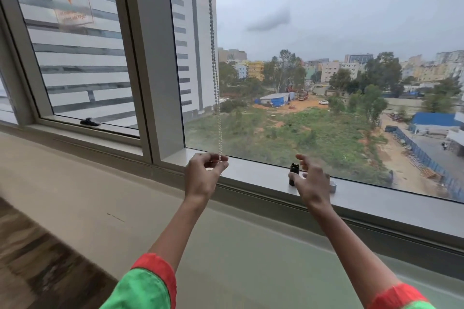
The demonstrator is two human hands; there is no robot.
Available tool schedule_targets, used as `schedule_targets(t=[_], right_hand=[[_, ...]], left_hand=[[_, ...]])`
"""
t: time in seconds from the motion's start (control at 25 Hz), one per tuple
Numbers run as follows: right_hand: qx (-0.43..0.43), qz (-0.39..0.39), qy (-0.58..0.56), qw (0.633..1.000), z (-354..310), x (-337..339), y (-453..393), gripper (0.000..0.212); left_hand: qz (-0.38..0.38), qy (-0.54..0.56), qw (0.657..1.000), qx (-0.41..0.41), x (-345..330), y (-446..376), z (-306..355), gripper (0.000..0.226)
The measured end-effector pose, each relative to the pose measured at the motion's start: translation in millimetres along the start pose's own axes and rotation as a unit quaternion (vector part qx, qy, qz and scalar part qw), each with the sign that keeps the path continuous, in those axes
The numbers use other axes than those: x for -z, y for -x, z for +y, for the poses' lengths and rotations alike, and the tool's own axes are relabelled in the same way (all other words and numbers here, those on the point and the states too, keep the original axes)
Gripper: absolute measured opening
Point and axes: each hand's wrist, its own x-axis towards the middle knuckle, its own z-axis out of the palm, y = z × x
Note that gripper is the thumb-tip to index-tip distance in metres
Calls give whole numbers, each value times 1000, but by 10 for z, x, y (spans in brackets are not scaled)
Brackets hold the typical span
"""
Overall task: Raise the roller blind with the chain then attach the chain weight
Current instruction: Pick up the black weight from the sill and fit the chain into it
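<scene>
Presently, item: bead chain [213,57], a doubled loop hanging from above the frame down in front of the window pane, its lower end held just above the window ledge [251,170]
Roller blind: not in view; glass is uncovered as far up as the picture reaches, so the raising step is judged done
Chain weight: small black cylindrical piece [292,175] with a notched top, standing upright on the ledge, well to the right of the chain
Second part: a small pale round piece [333,186] on the ledge just right of the right hand, mostly hidden; whether it belongs to the weight cannot be told
Left hand [204,175]: thumb and fingertips pinched on the bottom of the chain loop, other fingers curled
Right hand [312,183]: fingers loosely spread and empty, hovering at the black weight, thumb close to its side; contact cannot be told
Sleeves: green with red cuffs, at the bottom edge
Handling, chain: judged light, limp and beaded; it will swing and slide through a loose pinch, so hold it at the lowest beads
Handling, weight: judged rigid, small, fairly light and easy to tip; take it around the body, notched end kept free for the chain
Step in hand: reaching for the weight to fit it on the loop
</scene>
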Motion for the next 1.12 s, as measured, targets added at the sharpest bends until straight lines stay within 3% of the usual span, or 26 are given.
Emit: schedule_targets(t=[0.16,0.32,0.6,0.72,0.84,0.96,1.12], right_hand=[[-22,-7,42,999,308,-124,-87,66],[-84,-23,3,996,449,-244,-262,72],[-111,-9,29,993,471,-383,-346,17],[-73,-9,-32,997,223,-526,-103,15],[-46,-57,-89,993,-92,-785,191,19],[-68,-116,-125,983,-291,-1047,385,14],[-104,-132,-163,972,-459,-1194,461,15]], left_hand=[[25,16,999,41,-71,104,-200,11],[46,35,997,59,-81,63,-368,10],[13,86,993,82,-55,-116,-531,10],[-4,127,987,94,-11,-153,-579,11],[-17,191,976,104,25,-150,-616,12],[-25,232,967,104,71,-137,-642,8],[-45,261,959,102,166,-136,-693,9]])
